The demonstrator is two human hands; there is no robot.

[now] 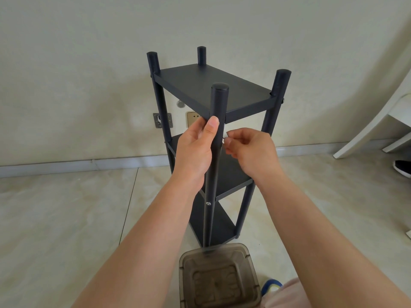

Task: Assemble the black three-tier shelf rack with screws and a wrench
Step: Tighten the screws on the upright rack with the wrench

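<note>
The black three-tier shelf rack [213, 90] stands upright on the tiled floor in front of a wall. My left hand [195, 150] grips its near front post [219, 101] just below the top shelf, thumb pointing up. My right hand [246, 152] is to the right of that post, and its fingertips pinch a small silvery wrench [224, 137] against the post below the top shelf. A silver screw head [208, 203] shows on the same post at the middle shelf. Another screw [283, 100] sits in the right post at the top shelf.
A brown translucent plastic stool [219, 276] stands at the rack's foot, close to me. A white chair [387, 121] and a black shoe [403, 168] are at the right. Wall sockets [193, 118] lie behind the rack. Pale tiles spread out to the left.
</note>
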